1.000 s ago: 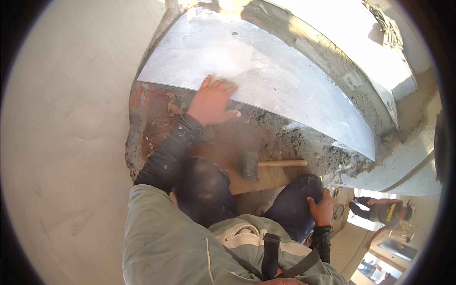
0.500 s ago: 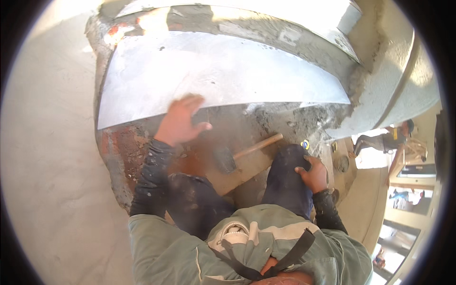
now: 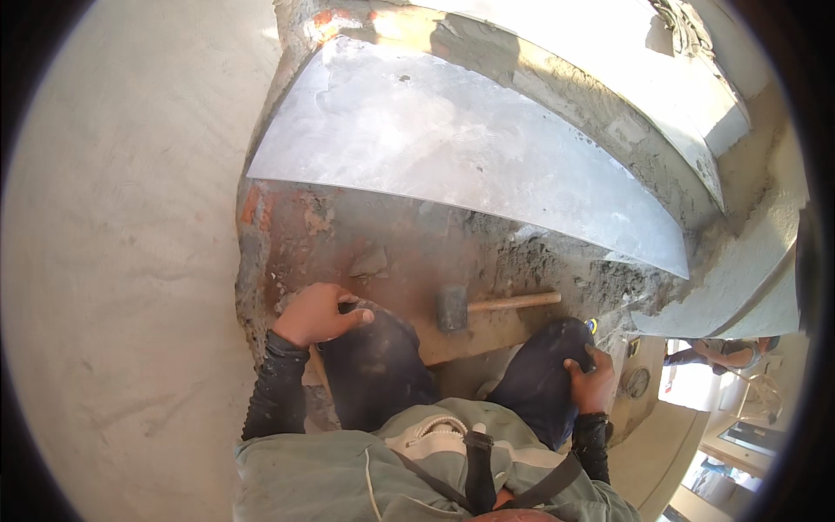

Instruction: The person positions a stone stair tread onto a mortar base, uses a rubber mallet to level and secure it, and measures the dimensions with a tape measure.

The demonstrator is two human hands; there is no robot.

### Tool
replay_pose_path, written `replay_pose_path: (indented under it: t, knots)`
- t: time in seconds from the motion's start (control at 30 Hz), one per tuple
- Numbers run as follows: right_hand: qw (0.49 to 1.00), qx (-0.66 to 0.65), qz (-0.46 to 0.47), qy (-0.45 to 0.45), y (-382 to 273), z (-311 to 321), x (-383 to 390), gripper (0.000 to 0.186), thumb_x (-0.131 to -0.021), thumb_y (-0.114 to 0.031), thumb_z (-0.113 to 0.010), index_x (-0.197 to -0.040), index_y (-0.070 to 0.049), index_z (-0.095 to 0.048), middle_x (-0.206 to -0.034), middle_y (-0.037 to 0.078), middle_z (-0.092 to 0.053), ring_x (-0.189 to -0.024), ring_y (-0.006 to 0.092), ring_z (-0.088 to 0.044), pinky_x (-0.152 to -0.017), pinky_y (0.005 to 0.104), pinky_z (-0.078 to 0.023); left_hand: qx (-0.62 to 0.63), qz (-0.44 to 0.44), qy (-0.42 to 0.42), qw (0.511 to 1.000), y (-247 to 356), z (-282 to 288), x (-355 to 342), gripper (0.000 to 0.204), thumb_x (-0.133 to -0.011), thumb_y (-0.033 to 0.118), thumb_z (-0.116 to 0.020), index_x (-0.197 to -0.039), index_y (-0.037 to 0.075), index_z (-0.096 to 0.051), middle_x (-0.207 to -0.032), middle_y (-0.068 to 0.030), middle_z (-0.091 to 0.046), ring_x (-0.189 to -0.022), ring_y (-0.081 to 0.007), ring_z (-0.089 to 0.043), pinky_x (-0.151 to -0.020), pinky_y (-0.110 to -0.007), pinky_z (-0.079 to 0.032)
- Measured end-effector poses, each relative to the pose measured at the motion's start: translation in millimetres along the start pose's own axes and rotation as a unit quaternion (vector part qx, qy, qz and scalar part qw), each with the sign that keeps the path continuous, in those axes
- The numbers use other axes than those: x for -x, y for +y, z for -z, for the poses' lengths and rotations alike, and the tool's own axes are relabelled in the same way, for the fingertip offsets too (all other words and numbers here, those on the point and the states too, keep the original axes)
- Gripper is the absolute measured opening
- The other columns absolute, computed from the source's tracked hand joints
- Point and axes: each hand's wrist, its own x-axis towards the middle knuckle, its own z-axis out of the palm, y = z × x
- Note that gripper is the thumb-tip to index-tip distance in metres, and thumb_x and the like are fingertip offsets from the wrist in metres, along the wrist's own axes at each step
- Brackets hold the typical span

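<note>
My left hand (image 3: 318,315) rests at my left knee, thumb apart from the loosely bent fingers, with nothing in it. My right hand (image 3: 593,379) lies on my right knee (image 3: 548,365), its thumb and fingers spread over the dark trousers. Ahead of my knees a rubber mallet (image 3: 453,308) with a black head and wooden handle lies on the step below. Beyond it, a pale grey slab (image 3: 461,143) with a curved far edge sits on the rough mortar bed. Neither hand touches the slab or the mallet.
A plastered wall (image 3: 130,235) rises at the left, a curved one (image 3: 731,291) at the right. Another slab (image 3: 609,61) stands higher beyond a mortar band. A small yellow-and-blue item (image 3: 591,326) is by my right knee. Another person (image 3: 731,352) is farther right.
My left hand has drawn back from the slab's near edge to my left knee. My right hand stays on the right knee. The view has turned, so the slab appears tilted.
</note>
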Motion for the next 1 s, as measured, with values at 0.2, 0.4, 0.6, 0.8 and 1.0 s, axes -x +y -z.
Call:
replay_pose_path:
  t: [0.2,0.4,0.6,0.8,1.0]
  knots:
    - [0.999,0.005,-0.034,-0.006,-7.7,2.9,-5.0,0.051,-0.070,-0.018,-0.087,-0.115,-0.004,-0.068,-0.116,0.019,-0.067,-0.110,0.0401,-0.064,-0.093,0.0466,-0.051,-0.037,-0.110,0.062,0.991,41.9,14.4,-18.3,0.058,-0.076,0.042,-0.086,-0.117,0.002,-0.074,-0.107,-0.0186,-0.073,-0.108,-0.0383,-0.068,-0.096,-0.044,-0.053]
    - [0.999,0.003,-0.044,-0.001,-14.6,6.4,-5.1,0.053,-0.069,-0.019,-0.089,-0.116,-0.004,-0.069,-0.116,0.019,-0.069,-0.111,0.0393,-0.066,-0.094,0.0455,-0.052,-0.191,-0.252,0.194,0.929,88.6,30.6,-106.4,0.101,-0.066,0.035,-0.092,-0.152,0.006,-0.046,-0.154,-0.0171,-0.048,-0.143,-0.0364,-0.044,-0.121,-0.052,-0.033]
    - [0.999,-0.035,-0.028,0.020,-9.1,5.1,-1.8,0.053,-0.066,-0.018,-0.091,-0.113,-0.002,-0.071,-0.115,0.020,-0.070,-0.110,0.0388,-0.067,-0.096,0.0433,-0.052,-0.303,-0.247,0.125,0.912,108.8,32.9,-189.2,0.121,-0.060,0.034,-0.092,-0.159,0.003,-0.031,-0.164,-0.0178,-0.035,-0.152,-0.0339,-0.033,-0.126,-0.051,-0.026]
    - [0.999,-0.036,-0.029,0.020,-1.6,6.5,-2.6,0.052,-0.066,-0.018,-0.090,-0.113,-0.004,-0.071,-0.113,0.017,-0.069,-0.107,0.0383,-0.066,-0.094,0.0450,-0.053,-0.367,-0.230,0.084,0.897,144.0,37.8,-216.4,0.139,-0.050,0.049,-0.092,-0.161,0.001,-0.026,-0.169,-0.0187,-0.026,-0.156,-0.0337,-0.025,-0.125,-0.064,-0.017]
    - [0.998,-0.041,-0.046,-0.007,-7.4,13.8,-8.9,0.051,-0.066,-0.018,-0.090,-0.111,-0.005,-0.071,-0.113,0.017,-0.068,-0.106,0.0372,-0.067,-0.092,0.0447,-0.053,-0.373,-0.207,0.066,0.902,167.4,36.6,-230.4,0.147,-0.045,0.053,-0.091,-0.162,-0.002,-0.020,-0.168,-0.0245,-0.023,-0.156,-0.0404,-0.023,-0.121,-0.071,-0.014]
